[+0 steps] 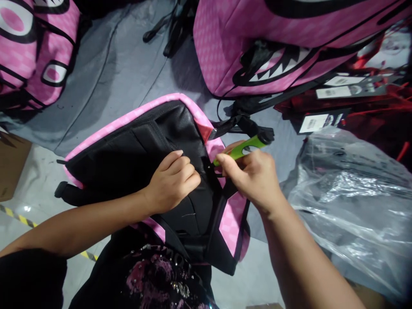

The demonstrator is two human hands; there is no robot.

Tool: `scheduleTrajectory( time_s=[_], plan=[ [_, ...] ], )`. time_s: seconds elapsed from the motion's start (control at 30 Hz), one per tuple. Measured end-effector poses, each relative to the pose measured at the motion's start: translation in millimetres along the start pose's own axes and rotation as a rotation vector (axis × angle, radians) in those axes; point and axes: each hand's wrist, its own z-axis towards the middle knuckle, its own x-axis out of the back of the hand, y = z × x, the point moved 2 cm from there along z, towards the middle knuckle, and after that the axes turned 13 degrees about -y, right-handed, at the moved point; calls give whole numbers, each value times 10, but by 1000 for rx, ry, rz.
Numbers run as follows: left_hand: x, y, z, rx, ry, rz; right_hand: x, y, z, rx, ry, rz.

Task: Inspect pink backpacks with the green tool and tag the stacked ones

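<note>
Backpack: the pink-and-black backpack (135, 159) lies back-panel up on the grey-covered counter (122, 73), right in front of you, its lower edge against your dark shirt.
Left hand: your left hand (172, 182) rests on the black padding with fingers curled shut, apparently pinching fabric or a thread end just beside the strap seam; what sits between the fingertips is too small to tell.
Right hand: your right hand (254, 176) is closed on the green tool (241, 150), a small cutter or thread snip by the look of it, its tip aimed at the seam between your hands.
Step in hand: it looks like trimming a loose thread where the strap (225, 189) joins the pink edge.
How to do it well: keep the left grip pulling the stray end taut and away from the padding, so that only the thread meets the blade. Bring the tip in low and nearly flat to the cloth. Cut close, but stop short of the stitching itself.
Watch for: a pale thread (189, 214) lies on the black panel below your left hand.
Around: two more pink backpacks (273, 38) sit at the far side, crumpled plastic bags (350, 193) lie to the right, well apart from the blade.
</note>
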Motion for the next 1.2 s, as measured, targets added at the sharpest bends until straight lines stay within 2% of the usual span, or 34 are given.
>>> scheduleTrajectory(
  time_s=[0.3, 0.4, 0.47, 0.53, 0.57, 0.67, 0.73, 0.83, 0.9, 1.0, 1.07, 1.1, 1.17, 1.2],
  plan=[
    [-4, -35, 7, -16, -25, 14, -60, 11, -23, -46, 47, 45],
    [24, -59, 39, -22, -58, 18, -105, 15, -125, -101, 209, 136],
    [29, -75, 66, -27, -101, -9, -142, -43, -293, -88, 335, 245],
    [20, -90, 93, -31, -118, -24, -174, -174, -539, -30, 407, 289],
    [11, -96, 106, -38, -112, -20, -186, -264, -685, 13, 414, 242],
    [-33, -112, 141, -41, -169, 11, -226, -543, -1160, 105, 444, -134],
    [-52, -119, 157, -26, -242, 10, -328, -668, -1420, 156, 369, -281],
    [-29, -118, 163, 4, -254, -19, -649, -734, -1584, 234, 52, -332],
    [0, -108, 159, 7, -235, -32, -881, -706, -1514, 135, -94, -462],
    [19, -92, 146, -1, -245, -27, -1083, -638, -1227, -162, -209, -635],
    [14, -94, 129, 4, -250, -18, -1091, -631, -1061, -264, -307, -658],
    [11, -100, 119, 8, -248, -16, -1050, -640, -1032, -268, -346, -626],
    [12, -122, 98, -3, -252, -10, -885, -668, -1149, -195, -377, -438],
    [20, -138, 92, -16, -260, -6, -770, -676, -1310, -145, -368, -305]
  ],
)
